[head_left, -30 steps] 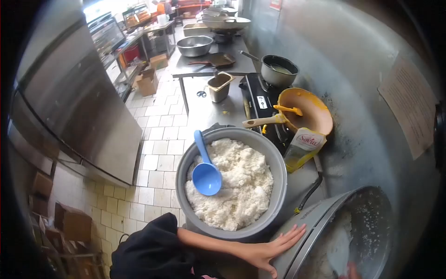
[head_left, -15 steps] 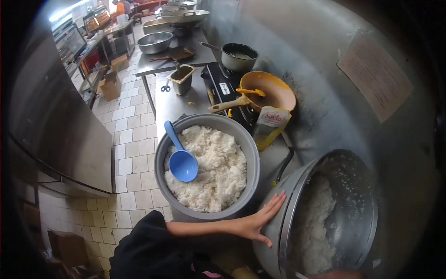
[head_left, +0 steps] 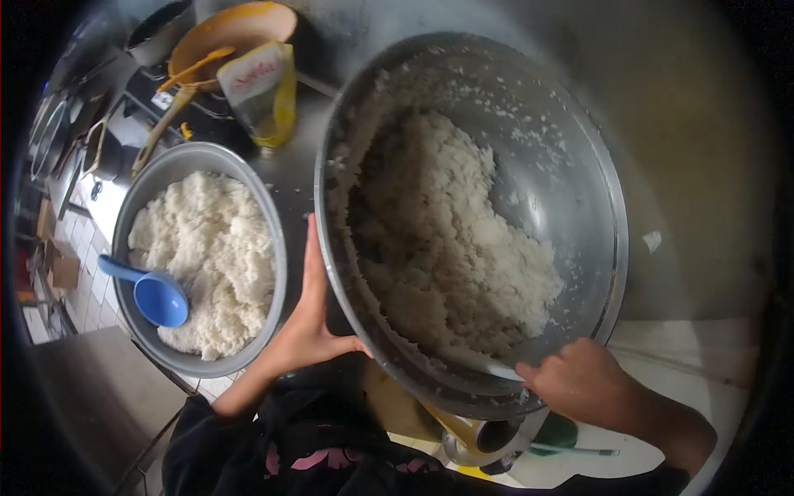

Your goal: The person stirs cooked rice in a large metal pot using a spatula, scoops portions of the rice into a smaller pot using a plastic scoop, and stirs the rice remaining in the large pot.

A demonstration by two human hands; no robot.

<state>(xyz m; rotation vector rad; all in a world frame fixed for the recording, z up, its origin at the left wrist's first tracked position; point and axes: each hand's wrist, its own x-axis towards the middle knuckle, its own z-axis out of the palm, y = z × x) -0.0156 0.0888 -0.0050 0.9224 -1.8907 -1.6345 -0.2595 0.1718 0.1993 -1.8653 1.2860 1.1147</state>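
Note:
A large metal pot (head_left: 608, 190) stands tilted towards me, with cooked white rice (head_left: 463, 240) heaped on its lower left side and grains stuck to its wall. My left hand (head_left: 310, 326) lies against the pot's outer left side, fingers stretched and thumb spread near the rim. Inside the near rim, my right hand (head_left: 571, 376) is closed round a white utensil (head_left: 495, 369); its far end is hidden, so I cannot tell its kind. On the left, a grey pot (head_left: 277, 273) holds more white rice, with a blue ladle (head_left: 161, 299) resting on top.
Beyond the grey pot are a stove (head_left: 149, 99), an orange-stained pan (head_left: 277, 18) with an orange spatula (head_left: 194, 68), and a Sovia pouch (head_left: 263, 91). A metal wall runs along the back. Below the tilted pot is a green round thing (head_left: 556, 431).
My view has swung right and closer to the tilted pot. My right hand, blurred at the lower edge before, now shows at the near rim with the white utensil. My left hand stays against the pot.

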